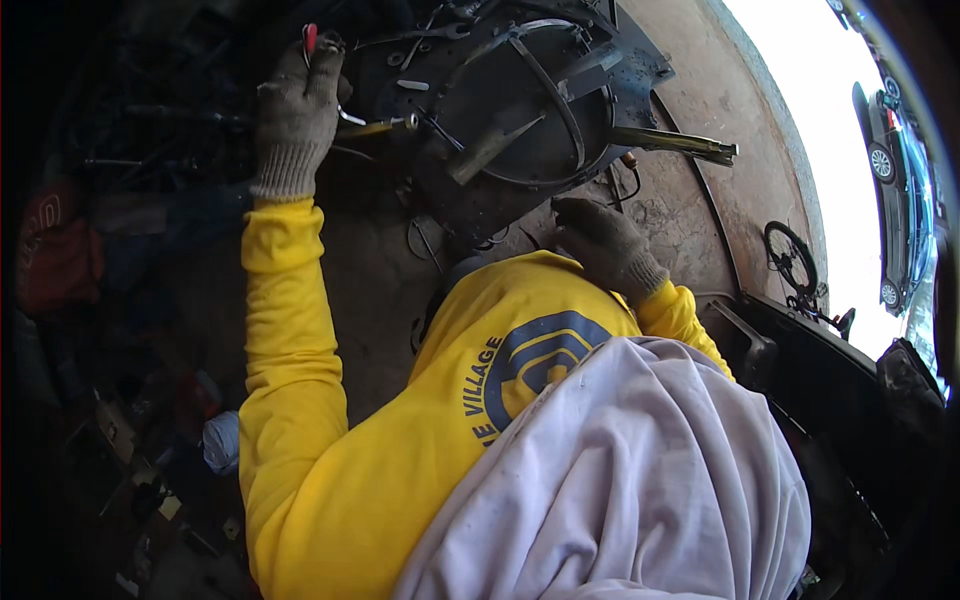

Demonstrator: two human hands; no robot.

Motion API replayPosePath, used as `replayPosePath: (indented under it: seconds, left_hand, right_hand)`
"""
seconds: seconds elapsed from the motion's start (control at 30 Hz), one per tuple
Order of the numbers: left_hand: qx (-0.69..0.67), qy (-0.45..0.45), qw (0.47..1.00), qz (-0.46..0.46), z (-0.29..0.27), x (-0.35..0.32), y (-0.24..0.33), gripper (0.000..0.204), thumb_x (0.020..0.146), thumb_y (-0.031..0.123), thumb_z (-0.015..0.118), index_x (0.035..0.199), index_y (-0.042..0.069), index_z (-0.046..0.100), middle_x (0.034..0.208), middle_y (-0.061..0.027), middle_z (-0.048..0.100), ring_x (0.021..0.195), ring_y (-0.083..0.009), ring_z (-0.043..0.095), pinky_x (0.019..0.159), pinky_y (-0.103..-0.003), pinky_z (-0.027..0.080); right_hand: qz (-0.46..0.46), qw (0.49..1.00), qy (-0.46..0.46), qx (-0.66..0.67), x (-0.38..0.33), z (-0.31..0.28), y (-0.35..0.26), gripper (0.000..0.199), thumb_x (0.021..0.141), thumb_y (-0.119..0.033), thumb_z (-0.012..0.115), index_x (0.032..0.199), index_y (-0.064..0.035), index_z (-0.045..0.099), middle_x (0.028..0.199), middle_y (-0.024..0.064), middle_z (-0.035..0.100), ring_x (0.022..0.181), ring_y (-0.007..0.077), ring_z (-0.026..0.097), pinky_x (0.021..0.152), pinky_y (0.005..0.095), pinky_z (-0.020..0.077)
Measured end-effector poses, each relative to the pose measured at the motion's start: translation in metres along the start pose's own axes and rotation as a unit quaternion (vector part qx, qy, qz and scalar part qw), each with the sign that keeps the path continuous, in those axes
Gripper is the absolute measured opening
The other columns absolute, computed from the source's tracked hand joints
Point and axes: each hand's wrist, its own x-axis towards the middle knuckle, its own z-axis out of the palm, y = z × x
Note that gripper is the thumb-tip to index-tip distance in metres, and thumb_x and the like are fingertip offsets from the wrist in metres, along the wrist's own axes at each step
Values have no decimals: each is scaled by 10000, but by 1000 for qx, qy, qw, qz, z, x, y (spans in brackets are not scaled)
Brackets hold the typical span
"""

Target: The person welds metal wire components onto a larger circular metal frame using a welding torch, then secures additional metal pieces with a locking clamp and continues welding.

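My left hand [295,110], in a grey knit glove, is raised at the upper left and closed round a red-handled tool [311,38] whose metal end reaches toward a dark round metal part [520,110]. That part is a greasy disc with curved bars and straps across it, lying on the concrete floor [690,220]. My right hand [605,245], also gloved, has its fingers curled at the disc's lower edge. A brass-coloured rod [675,143] sticks out from the disc to the right. Both sleeves are yellow.
A white cloth [640,480] covers my lap. A red bag [55,255] and dark clutter of tools and scraps [140,470] lie at the left. A bicycle [790,255] stands at the right, with parked cars [885,150] beyond in bright daylight.
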Motion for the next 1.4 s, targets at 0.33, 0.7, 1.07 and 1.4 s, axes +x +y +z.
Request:
replayPosePath:
  seconds: [0.33, 0.7, 1.07, 1.4]
  left_hand:
    - [288, -197, 935, 59, 133, 133, -45, 516, 1012, 542, 367, 1309, 145, 512, 1343, -212, 572, 1247, -428, 541, 1031, -517, 455]
    - [243, -269, 924, 123, 192, 128, -54, 455, 983, 459, 484, 1317, 158, 556, 1328, -192, 594, 1251, -387, 550, 1047, -487, 449]
    - [-26, -72, 973, 217, 87, 44, -28, 232, 933, 239, 665, 1107, 86, 662, 1032, -124, 696, 894, -286, 706, 752, -382, 575]
    - [-95, -90, 986, 101, 79, -119, -58, 301, 895, 214, 737, 1114, 38, 630, 977, -116, 678, 887, -284, 679, 789, -378, 548]
  right_hand:
    - [158, 982, 102, 29, -40, 36, -20, 444, 930, -241, 649, 1305, -11, 594, 1244, 183, 662, 1140, 288, 643, 993, 362, 493]
    - [129, 987, 90, -8, 3, 38, -69, 476, 899, -251, 679, 1327, -64, 590, 1160, 162, 688, 1017, 283, 691, 879, 364, 548]
    - [-10, 951, 65, -302, 76, 49, -112, 639, 881, -339, 705, 1426, -110, 464, 971, 175, 664, 829, 365, 683, 697, 429, 554]
    - [-80, 981, 124, -123, 71, 55, -77, 434, 897, -205, 689, 1306, -97, 591, 961, 167, 671, 831, 348, 687, 716, 416, 552]
